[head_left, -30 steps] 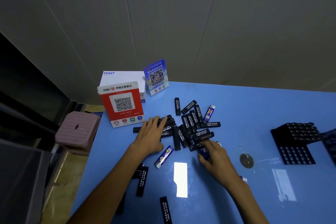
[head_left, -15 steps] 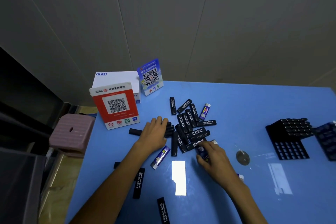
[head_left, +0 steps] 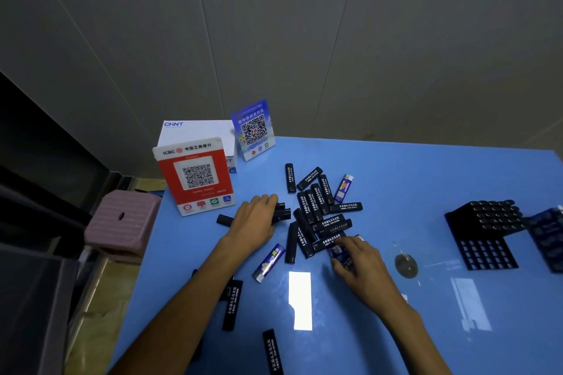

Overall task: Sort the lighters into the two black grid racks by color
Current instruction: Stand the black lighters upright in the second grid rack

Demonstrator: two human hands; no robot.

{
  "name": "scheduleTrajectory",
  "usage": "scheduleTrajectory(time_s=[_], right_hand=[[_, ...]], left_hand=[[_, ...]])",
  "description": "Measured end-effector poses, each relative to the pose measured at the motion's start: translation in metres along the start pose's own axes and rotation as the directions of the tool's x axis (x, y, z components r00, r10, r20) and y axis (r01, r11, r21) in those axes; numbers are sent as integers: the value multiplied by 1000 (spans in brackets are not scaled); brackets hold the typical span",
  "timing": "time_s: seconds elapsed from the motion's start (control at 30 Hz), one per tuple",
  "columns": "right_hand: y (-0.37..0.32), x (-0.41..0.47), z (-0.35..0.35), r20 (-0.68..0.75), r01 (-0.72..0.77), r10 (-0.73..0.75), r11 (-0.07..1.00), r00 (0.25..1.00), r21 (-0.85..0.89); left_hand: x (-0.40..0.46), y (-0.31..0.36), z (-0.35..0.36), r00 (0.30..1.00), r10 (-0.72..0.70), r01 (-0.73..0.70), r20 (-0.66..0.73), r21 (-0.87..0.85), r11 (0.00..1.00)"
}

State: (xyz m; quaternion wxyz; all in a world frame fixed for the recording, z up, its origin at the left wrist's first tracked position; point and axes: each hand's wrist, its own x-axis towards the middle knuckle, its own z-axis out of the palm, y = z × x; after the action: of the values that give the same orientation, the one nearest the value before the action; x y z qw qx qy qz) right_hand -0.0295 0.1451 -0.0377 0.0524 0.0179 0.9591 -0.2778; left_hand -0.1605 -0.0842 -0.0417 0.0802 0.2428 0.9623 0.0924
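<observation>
A pile of black lighters [head_left: 320, 213] lies mid-table on the blue table [head_left: 411, 179]. My left hand [head_left: 254, 222] lies on the pile's left side, fingers curled over a bundle of black lighters [head_left: 281, 211] whose ends stick out past the fingertips. At the pile's near edge, my right hand [head_left: 362, 268] pinches a blue lighter [head_left: 341, 254]. Two more blue lighters lie loose, one [head_left: 344, 189] at the back and another [head_left: 269, 262] in front. A black grid rack [head_left: 487, 253] at the right holds black lighters in its far rows. A second rack [head_left: 545, 240] with blue lighters is cut off by the right edge.
A red QR sign [head_left: 195, 176], a white box [head_left: 195, 131] and a blue QR sign [head_left: 254, 131] stand at the back left. A pink stool [head_left: 122, 222] sits beyond the table's left edge. Near the rack lies a small round disc [head_left: 406, 265]. Two stray black lighters [head_left: 232, 304] [head_left: 272, 350] lie near me.
My left hand's fingers have curled more tightly over the black lighters. My right hand has closed on the blue lighter at the pile's near edge. The view has shifted slightly.
</observation>
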Motion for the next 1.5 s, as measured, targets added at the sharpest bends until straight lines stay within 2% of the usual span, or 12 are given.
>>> scheduleTrajectory(time_s=[0.23,0.43,0.53,0.9,1.07,1.33,1.5], right_hand=[[-5,3,6,1,33,-33,999,999,24],[-9,0,11,9,40,-41,998,999,39],[-10,-3,8,-21,49,-48,998,999,44],[-4,-14,3,-33,44,-43,998,999,38],[-6,-17,5,-25,34,-33,999,999,34],[-9,-17,-2,-59,37,-41,997,997,-69],[-6,-20,-8,-48,61,-66,992,997,-112]], left_hand=[[-33,-35,-19,999,-39,37,-25,-65,997],[-48,-46,-17,990,-108,124,91,-191,974],[-52,-46,-15,981,-166,185,96,-234,955],[-46,-53,-19,962,-236,249,136,-83,965],[-49,-49,-18,970,-207,208,128,4,978],[-64,-14,-17,988,-135,134,74,24,991],[-70,-6,7,989,-114,109,94,63,992]])
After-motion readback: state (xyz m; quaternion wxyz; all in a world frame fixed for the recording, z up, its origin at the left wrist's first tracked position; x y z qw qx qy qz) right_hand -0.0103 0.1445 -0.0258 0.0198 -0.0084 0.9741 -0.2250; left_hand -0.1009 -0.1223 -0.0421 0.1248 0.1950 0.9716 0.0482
